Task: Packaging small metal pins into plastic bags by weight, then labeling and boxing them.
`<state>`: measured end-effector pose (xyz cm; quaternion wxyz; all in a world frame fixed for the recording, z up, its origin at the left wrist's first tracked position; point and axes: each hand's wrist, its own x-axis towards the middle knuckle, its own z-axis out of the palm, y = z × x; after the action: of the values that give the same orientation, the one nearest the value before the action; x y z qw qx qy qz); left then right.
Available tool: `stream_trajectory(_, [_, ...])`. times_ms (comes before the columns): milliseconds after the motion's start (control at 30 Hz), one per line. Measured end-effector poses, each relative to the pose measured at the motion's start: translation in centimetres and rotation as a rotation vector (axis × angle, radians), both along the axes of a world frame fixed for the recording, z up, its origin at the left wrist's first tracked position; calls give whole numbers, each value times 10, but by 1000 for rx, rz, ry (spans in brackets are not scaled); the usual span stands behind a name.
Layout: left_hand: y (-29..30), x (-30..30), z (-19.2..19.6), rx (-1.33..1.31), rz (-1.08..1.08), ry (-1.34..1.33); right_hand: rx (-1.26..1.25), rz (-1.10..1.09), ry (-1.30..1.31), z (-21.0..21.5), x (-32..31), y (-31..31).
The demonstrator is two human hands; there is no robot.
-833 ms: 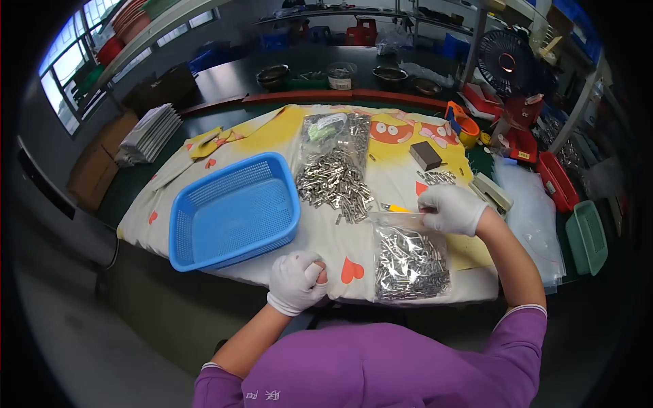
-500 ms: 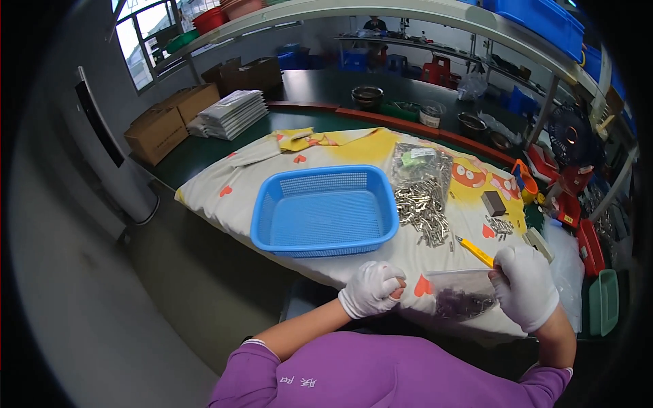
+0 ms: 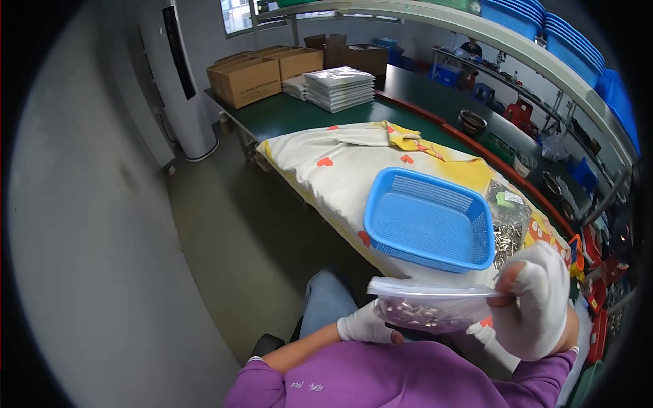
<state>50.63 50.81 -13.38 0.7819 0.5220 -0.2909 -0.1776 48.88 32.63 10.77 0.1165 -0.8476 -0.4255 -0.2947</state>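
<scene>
My right hand, in a white glove with bare fingertips, pinches the right end of a clear zip bag. Small shiny metal parts lie along the bottom of this raised bag. My left hand, gloved the same way, is low beside the bag's left end; its fingers are mostly hidden behind the bag, and whether it grips it I cannot tell. Just beyond the bag stands a blue plastic basket with nothing in it. A pile of small metal parts lies right of the basket, by another clear bag.
A white and yellow cloth with hearts covers the table. Cardboard boxes and stacked silvery packets stand at the far left. Overhead runs a shelf with blue baskets. Metal bowls sit at the back.
My right hand has raised the zip bag from the table's near edge, with the bag now stretched out level. My left hand is lower, partly behind it. The view has swung left.
</scene>
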Motion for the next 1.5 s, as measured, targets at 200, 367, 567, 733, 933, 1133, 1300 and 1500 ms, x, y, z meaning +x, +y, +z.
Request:
stream_trajectory(200, [47,-3,-11,-105,184,115,-75,266,177,-22,52,72])
stream_trajectory(367, [95,-19,-72,-37,706,27,-56,485,412,-54,99,124])
stream_trajectory(567, [148,-25,-78,-314,802,455,-205,528,761,-98,153,203])
stream_trajectory(733, [214,11,-96,-291,874,514,-400,556,1123,-128,219,289])
stream_trajectory(933, [274,40,-63,-573,704,632,-248,825,1048,-152,271,355])
stream_trajectory(1133, [332,38,-8,-573,610,726,-189,587,1778,-139,238,381])
stream_trajectory(1300, [390,33,54,-789,626,892,-69,381,2057,-86,220,437])
stream_trajectory(1500, [449,56,66,-1128,277,762,361,507,2053,-31,267,488])
